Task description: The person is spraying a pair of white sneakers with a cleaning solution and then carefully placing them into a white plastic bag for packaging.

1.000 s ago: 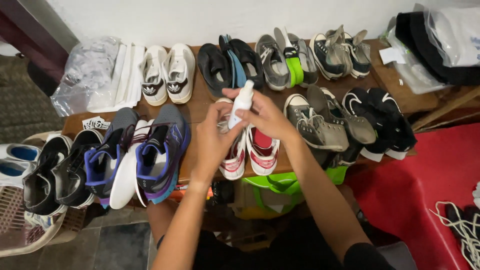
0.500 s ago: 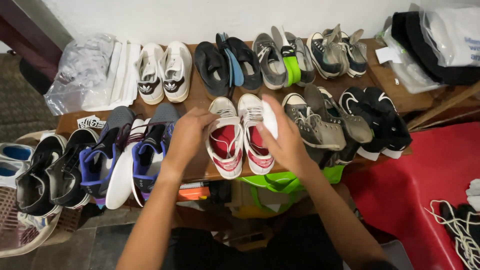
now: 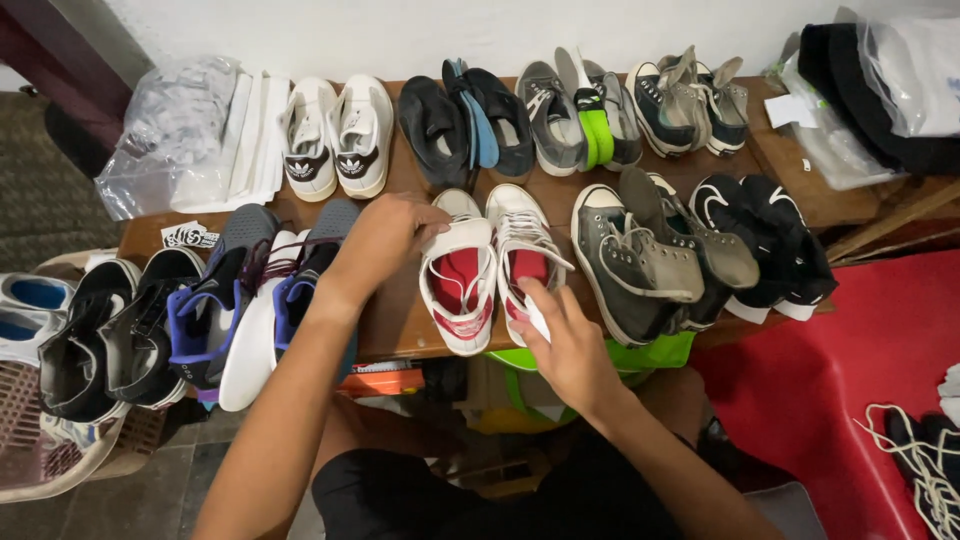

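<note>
While both hands work at the middle of the bench, the scene runs from big to small as follows.

Bench: a long brown wooden bench (image 3: pixel 400 320) against a white wall, carrying two rows of shoes.
Red surface: a red sheet-like surface (image 3: pixel 830 400) lies to the right of the bench, lower down.
Basket: a pale woven plastic basket (image 3: pixel 60 470) sits at the far left edge, with dark shoes over its rim.
Plastic bag: a clear crinkled plastic bag (image 3: pixel 170 130) rests at the bench's back left corner.
Grey high-tops: a pair of grey canvas high-top sneakers (image 3: pixel 640 260) stands just right of the white and red pair.
Blue and grey pair: blue and grey running shoes (image 3: pixel 225 300) stand left of the left forearm.
White and red pair: white low sneakers with red lining (image 3: pixel 485 265) stand side by side in the front row, toes toward the wall, between the two hands.
Left hand: the left hand (image 3: pixel 385 235) is bent at the collar of the left-side shoe, fingers curled and touching its white tongue; a firm pinch cannot be told.
Right hand: the right hand (image 3: pixel 565 340) lies at the heel of the right-side shoe, fingers closed around a small white object (image 3: pixel 535 320), only partly visible.
</note>
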